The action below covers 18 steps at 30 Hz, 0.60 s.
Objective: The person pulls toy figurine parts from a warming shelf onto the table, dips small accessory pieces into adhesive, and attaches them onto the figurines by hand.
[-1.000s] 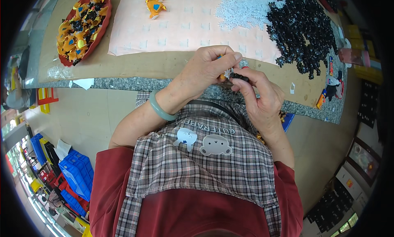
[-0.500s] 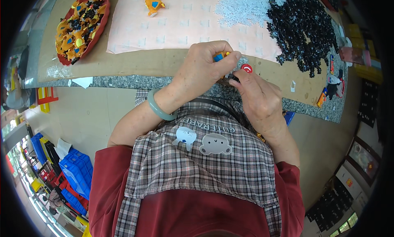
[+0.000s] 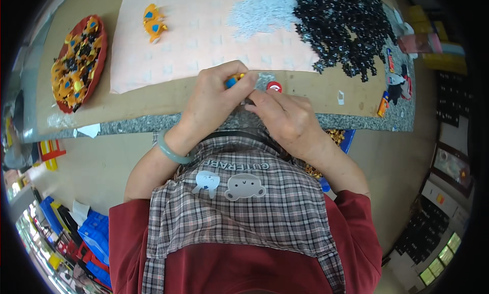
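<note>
Above the table's front edge, my left hand (image 3: 213,96) pinches a small orange toy figure (image 3: 232,82) with a blue patch; most of it is hidden by the fingers. My right hand (image 3: 286,119) is closed up against the left, its thumb and fingertips at the figure's lower side. Whatever those right fingertips hold is hidden. Just beyond the right hand is a round red cap (image 3: 275,86) with a white mark. Two similar orange figures (image 3: 154,24) lie farther off on the pale pink cloth (image 3: 204,44).
At the left stands a red scalloped tray (image 3: 101,64) of orange figures and black bits. Pale blue-white pieces (image 3: 260,11) and a heap of small black pieces (image 3: 341,29) cover the far right. A small orange tube (image 3: 383,104) lies near the right edge. Below sits a blue bin (image 3: 348,141).
The view has shifted, so the table things sit differently in it. Both hands remain together at the figure. The dark piece seen at the right fingertips is now hidden.
</note>
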### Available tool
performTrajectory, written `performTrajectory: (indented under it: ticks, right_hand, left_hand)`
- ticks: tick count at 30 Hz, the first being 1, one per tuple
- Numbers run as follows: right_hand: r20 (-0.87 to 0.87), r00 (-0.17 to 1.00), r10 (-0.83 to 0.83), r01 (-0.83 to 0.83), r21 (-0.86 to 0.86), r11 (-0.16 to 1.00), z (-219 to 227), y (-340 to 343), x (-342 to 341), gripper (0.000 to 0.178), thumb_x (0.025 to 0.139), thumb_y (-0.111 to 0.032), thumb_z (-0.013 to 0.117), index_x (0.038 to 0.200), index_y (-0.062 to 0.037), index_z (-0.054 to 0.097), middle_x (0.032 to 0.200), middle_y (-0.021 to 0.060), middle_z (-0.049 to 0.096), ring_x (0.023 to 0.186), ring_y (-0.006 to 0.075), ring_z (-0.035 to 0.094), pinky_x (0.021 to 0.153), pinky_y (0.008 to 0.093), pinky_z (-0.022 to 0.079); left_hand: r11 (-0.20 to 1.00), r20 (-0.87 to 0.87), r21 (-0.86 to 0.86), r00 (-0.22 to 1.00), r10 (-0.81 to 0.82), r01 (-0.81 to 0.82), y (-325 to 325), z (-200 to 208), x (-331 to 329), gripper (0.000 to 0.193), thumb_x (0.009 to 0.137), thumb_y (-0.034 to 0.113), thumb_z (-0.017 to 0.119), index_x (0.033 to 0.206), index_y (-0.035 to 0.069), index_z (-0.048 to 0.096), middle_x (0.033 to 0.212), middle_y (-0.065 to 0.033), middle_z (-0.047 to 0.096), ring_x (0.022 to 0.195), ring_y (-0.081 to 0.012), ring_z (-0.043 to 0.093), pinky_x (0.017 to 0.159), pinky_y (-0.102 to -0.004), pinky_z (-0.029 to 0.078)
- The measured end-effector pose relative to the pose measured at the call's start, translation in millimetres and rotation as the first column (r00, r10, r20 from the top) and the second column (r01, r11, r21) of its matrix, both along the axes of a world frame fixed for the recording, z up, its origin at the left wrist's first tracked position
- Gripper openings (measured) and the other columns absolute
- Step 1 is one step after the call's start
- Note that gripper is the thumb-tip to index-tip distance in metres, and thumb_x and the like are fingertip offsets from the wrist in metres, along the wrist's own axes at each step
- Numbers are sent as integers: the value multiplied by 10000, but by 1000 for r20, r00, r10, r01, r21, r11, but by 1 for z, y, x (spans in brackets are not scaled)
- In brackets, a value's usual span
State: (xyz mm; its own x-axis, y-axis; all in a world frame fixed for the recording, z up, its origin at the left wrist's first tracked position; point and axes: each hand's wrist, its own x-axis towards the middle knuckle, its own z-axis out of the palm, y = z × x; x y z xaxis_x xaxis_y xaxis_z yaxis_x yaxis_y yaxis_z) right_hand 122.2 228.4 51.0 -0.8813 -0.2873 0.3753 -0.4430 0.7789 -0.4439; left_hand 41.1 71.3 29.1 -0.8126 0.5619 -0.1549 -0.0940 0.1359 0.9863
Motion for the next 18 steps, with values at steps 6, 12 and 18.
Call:
performTrajectory:
  ticks: [6, 12, 18]
  right_hand:
    - [100, 979, -180, 191, -117, 975, -8, 33, 4, 191, 840, -68, 706, 1021, -21, 672, 746, 106, 658, 647, 195, 669, 562, 317, 540]
    - [42, 830, -556, 556, 22, 831, -18, 92, 9, 150, 860, -73, 688, 1003, -25, 680, 826, 93, 658, 632, 217, 641, 584, 318, 518]
    - [71, 795, -603, 585, 176, 792, -16, 80, -5, 117, 859, -67, 666, 970, -33, 650, 932, 108, 625, 738, 306, 658, 627, 408, 515]
  left_hand:
    - [971, -43, -19, 970, 237, -238, -38, 9, -28, 154, 952, 226, 586, 995, 89, 643, 694, 45, 536, 595, -23, 473, 513, -188, 362]
    - [798, -277, 116, 753, 597, -591, -147, 21, -91, 288, 955, 217, 567, 1203, 79, 615, 911, -18, 622, 793, -62, 553, 684, -185, 430]
    - [591, -740, -15, 406, 535, -807, -262, 29, -140, 320, 976, 224, 561, 1230, 33, 601, 1041, -77, 663, 920, -129, 628, 783, -244, 490]
